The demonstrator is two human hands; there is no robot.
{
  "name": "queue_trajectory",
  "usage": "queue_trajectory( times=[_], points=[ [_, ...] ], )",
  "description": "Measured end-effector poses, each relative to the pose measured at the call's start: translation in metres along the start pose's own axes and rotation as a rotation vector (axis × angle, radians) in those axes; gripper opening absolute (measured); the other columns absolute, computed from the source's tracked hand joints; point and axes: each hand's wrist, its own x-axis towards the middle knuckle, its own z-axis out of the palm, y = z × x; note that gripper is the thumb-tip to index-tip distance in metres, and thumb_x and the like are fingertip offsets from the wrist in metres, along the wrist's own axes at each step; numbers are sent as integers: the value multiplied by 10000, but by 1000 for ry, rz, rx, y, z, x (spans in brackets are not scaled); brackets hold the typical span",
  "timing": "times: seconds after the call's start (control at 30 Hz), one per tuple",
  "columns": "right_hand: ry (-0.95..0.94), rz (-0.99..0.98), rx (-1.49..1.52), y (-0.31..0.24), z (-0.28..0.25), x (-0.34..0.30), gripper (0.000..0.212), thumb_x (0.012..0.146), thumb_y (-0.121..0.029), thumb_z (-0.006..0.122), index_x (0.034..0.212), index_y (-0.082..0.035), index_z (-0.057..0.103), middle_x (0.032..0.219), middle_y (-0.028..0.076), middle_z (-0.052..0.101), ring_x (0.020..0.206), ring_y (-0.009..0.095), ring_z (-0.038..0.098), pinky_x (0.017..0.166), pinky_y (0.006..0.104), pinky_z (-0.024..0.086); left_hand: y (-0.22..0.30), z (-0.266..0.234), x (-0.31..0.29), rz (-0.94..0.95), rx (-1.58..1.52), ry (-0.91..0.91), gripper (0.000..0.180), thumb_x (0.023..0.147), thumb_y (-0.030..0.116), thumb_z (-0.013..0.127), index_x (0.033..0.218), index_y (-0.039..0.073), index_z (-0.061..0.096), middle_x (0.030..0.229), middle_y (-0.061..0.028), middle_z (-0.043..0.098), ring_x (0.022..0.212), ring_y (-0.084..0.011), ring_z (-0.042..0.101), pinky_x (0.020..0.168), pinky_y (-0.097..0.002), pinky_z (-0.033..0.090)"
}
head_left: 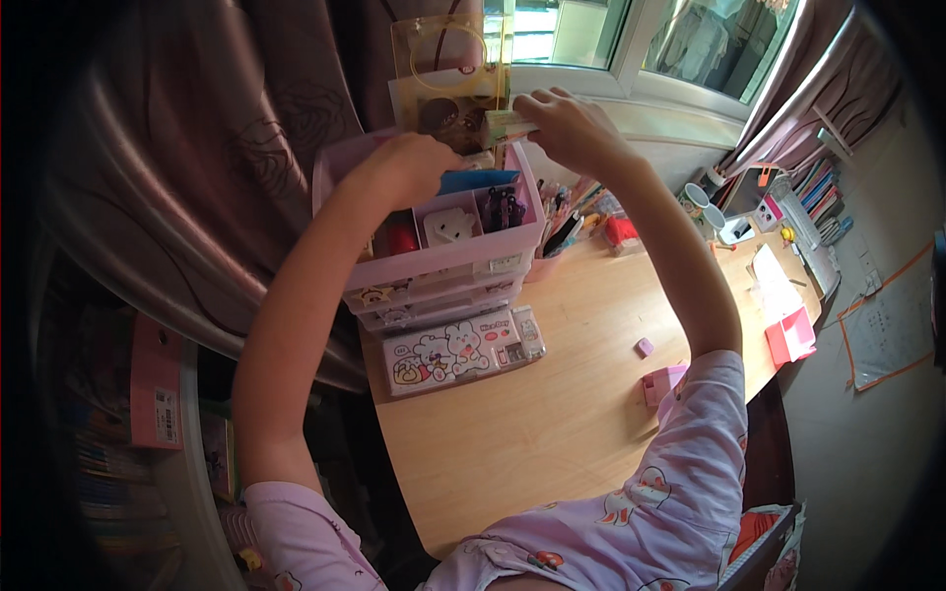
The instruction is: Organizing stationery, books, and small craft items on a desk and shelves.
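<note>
Lilac cloth with a printed pattern, the person's garment (601, 517), filled the bottom of the frame, and two bare forearms stretched from its sleeves toward the upper middle. At the top, right of center, the right hand (572, 128) pinched a small pale-green item (506, 126) between its fingers, above the back of a pink organizer (434, 261). To its left, the left hand (409, 167) curled over the organizer's open top, its fingertips near a blue flat piece (480, 181); I could not tell whether it gripped anything, since its own back hid the fingers.

Within the organizer's divided top, at the upper center, a white object (450, 227) sat in one compartment and a dark purple one (504, 209) in the compartment to its right, with something red (403, 236) to the left. Behind it stood a see-through yellow sheet (448, 49) with a round outline.

Just below the organizer, left of center, a pencil case (458, 352) with cartoon animals lay on the wooden desk (522, 433). Right of center were a small purple block (644, 347) and, lower down, a pink box (662, 384) beside the right sleeve. Farther right, an open pink container (790, 337) rested near the desk's edge. Curtain (207, 148) folds covered the upper left.
</note>
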Motion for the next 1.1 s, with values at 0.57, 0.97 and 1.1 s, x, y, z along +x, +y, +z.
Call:
queue_trajectory(
  times=[0.57, 0.97, 1.1],
  points=[
    [-97, -282, -401, -27, -12, 7, 228, 686, -125, 524, 905, -189, 518, 768, -2, 540, 825, 141, 500, 678, 276, 366, 4, 16, -7, 54, 389, 113, 403, 640, -16, 434, 1023, 100, 489, 894, -69, 521, 877, -222, 462, 769, -344, 368],
    [-435, -294, -989, -57, 27, 28, 361, 539, 21, 676, 827, -178, 592, 775, -52, 573, 702, 112, 502, 563, 293, 297, -1, 19, -11, -45, 439, 26, 427, 684, 23, 424, 1098, 126, 448, 992, -67, 462, 937, -219, 428, 785, -335, 358],
    [-477, -301, -1064, -57, 34, 30, 272, 624, -16, 622, 852, -160, 586, 792, -30, 579, 721, 127, 510, 582, 313, 319, -3, 20, -15, -18, 430, 57, 423, 680, 18, 437, 1089, 123, 450, 988, -72, 460, 932, -224, 432, 791, -340, 357]
  ],
)
